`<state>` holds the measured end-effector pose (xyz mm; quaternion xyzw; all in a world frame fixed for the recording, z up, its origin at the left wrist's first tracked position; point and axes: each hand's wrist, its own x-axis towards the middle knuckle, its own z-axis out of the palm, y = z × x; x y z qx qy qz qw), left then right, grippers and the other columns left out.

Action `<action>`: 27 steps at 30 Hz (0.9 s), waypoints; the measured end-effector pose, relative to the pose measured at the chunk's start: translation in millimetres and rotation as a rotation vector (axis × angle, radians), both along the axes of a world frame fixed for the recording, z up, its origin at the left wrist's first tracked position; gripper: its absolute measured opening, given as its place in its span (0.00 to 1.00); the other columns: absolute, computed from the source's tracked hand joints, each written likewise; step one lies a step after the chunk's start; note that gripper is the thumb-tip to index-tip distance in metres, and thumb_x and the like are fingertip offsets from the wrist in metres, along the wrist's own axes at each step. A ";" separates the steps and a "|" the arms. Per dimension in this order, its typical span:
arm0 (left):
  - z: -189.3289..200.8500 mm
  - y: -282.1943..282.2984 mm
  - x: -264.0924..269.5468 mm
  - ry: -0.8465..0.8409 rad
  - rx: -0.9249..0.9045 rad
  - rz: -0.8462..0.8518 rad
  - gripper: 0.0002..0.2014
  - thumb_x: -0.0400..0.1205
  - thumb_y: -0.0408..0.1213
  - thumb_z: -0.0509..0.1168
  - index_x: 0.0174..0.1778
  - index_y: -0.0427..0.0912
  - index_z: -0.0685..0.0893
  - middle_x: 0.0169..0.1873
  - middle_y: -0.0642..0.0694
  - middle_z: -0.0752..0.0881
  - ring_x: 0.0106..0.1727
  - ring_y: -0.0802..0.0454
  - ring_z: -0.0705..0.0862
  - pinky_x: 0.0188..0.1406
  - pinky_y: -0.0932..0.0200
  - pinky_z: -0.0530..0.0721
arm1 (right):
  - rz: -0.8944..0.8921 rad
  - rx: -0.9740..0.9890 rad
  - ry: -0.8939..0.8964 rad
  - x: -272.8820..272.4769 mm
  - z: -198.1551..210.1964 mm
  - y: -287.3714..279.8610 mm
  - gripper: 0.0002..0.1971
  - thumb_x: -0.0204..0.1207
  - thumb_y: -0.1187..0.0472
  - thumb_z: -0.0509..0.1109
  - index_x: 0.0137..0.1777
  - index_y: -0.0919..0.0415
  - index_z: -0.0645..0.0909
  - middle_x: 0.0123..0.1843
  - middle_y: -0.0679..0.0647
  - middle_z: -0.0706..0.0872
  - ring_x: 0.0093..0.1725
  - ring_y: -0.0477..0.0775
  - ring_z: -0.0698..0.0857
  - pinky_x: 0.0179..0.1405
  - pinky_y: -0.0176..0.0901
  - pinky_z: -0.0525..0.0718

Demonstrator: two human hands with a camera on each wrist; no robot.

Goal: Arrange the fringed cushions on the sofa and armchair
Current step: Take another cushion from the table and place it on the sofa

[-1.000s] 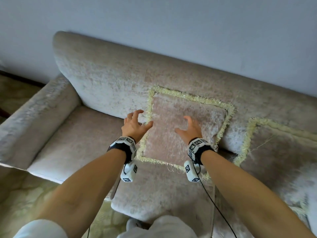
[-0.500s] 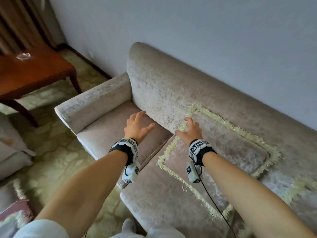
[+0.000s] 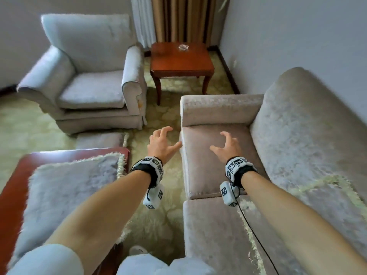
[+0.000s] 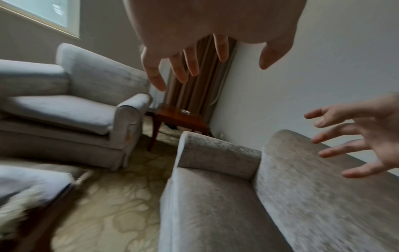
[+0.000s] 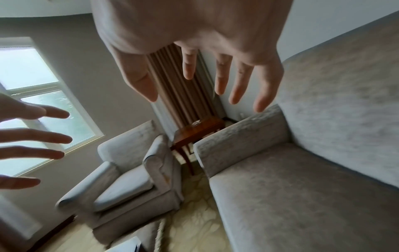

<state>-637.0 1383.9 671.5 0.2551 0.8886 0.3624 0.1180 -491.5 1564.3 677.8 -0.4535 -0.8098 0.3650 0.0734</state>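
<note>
A: What are the fingers doing?
B: Spread and lightly curled on both the left hand (image 3: 161, 144) and right hand (image 3: 228, 146), holding nothing.
A: Which step, then?
B: Between cushions, I'd judge. One fringed cushion (image 3: 309, 197) leans on the sofa (image 3: 297, 124) at the right; another cushion (image 3: 67, 187) lies on the worktop (image 3: 12, 195), near left.
A: Next?
B: Probably gripping that one for the far-left armchair (image 3: 87, 62).

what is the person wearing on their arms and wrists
Both forearms are bare. Behind the left hand sits a black wrist strap carrying white cubes printed with black square markers, and a white marker block hangs below. Behind the right hand is a matching black strap with a white block; a thin black cable trails from it. White sleeves show near the shoulders.
</note>
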 end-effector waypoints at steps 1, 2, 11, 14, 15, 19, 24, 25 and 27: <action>-3.1 -20.0 -9.5 0.008 -0.010 0.048 0.30 0.73 0.55 0.69 0.71 0.55 0.72 0.68 0.44 0.74 0.68 0.44 0.72 0.67 0.42 0.74 | 0.047 -0.011 -0.003 -18.0 -2.3 -12.6 0.32 0.70 0.52 0.75 0.74 0.49 0.70 0.66 0.59 0.72 0.66 0.63 0.76 0.60 0.42 0.72; -6.2 -40.0 -18.5 0.017 -0.021 0.092 0.30 0.73 0.55 0.69 0.71 0.54 0.72 0.68 0.44 0.74 0.68 0.44 0.72 0.66 0.42 0.75 | 0.088 -0.022 0.002 -34.9 -4.1 -26.0 0.32 0.69 0.51 0.75 0.74 0.48 0.69 0.65 0.59 0.71 0.65 0.63 0.76 0.63 0.45 0.74; -40.9 -220.9 -80.7 -0.049 -0.014 0.471 0.32 0.71 0.61 0.66 0.70 0.57 0.71 0.63 0.45 0.76 0.62 0.46 0.75 0.61 0.41 0.80 | 0.425 -0.032 -0.069 -165.6 -26.4 -168.6 0.35 0.69 0.50 0.73 0.77 0.44 0.65 0.71 0.57 0.69 0.69 0.62 0.72 0.66 0.51 0.73; -52.3 -277.1 -95.8 -0.053 -0.043 0.576 0.30 0.74 0.58 0.69 0.72 0.56 0.71 0.66 0.45 0.75 0.64 0.45 0.74 0.63 0.40 0.79 | 0.510 -0.017 -0.094 -202.7 -34.0 -219.7 0.36 0.68 0.48 0.73 0.76 0.42 0.64 0.69 0.55 0.69 0.68 0.59 0.73 0.67 0.54 0.75; -54.2 -295.1 -101.3 -0.058 -0.039 0.609 0.30 0.74 0.58 0.68 0.72 0.57 0.71 0.67 0.45 0.75 0.65 0.45 0.74 0.63 0.40 0.78 | 0.540 -0.007 -0.105 -215.1 -35.4 -235.9 0.36 0.68 0.48 0.73 0.76 0.41 0.64 0.69 0.55 0.69 0.68 0.59 0.72 0.66 0.53 0.75; -59.0 -361.7 -124.1 -0.079 -0.036 0.750 0.30 0.73 0.56 0.69 0.71 0.56 0.72 0.66 0.42 0.75 0.67 0.43 0.73 0.64 0.42 0.77 | 0.656 0.023 -0.139 -265.1 -40.9 -294.9 0.35 0.70 0.50 0.73 0.77 0.43 0.64 0.69 0.57 0.69 0.69 0.61 0.72 0.66 0.52 0.71; -63.8 -420.3 -134.7 -0.098 -0.030 0.902 0.29 0.74 0.51 0.71 0.71 0.55 0.73 0.67 0.42 0.74 0.65 0.44 0.73 0.56 0.52 0.72 | 0.782 0.037 -0.184 -304.8 -52.6 -350.2 0.36 0.68 0.50 0.73 0.76 0.43 0.64 0.67 0.57 0.70 0.68 0.62 0.72 0.68 0.52 0.73; -66.0 -429.4 -137.0 -0.104 -0.020 0.931 0.29 0.73 0.51 0.71 0.70 0.55 0.73 0.67 0.43 0.74 0.65 0.44 0.73 0.55 0.52 0.72 | 0.803 0.038 -0.192 -312.1 -54.2 -359.1 0.36 0.67 0.49 0.73 0.76 0.42 0.64 0.68 0.58 0.70 0.68 0.62 0.72 0.69 0.54 0.74; -71.2 -442.6 -139.5 -0.111 -0.016 0.977 0.28 0.73 0.52 0.71 0.70 0.56 0.73 0.66 0.44 0.75 0.64 0.45 0.74 0.56 0.52 0.72 | 0.848 0.051 -0.206 -327.2 -60.1 -372.5 0.37 0.66 0.49 0.73 0.76 0.42 0.64 0.70 0.59 0.70 0.69 0.64 0.72 0.69 0.56 0.74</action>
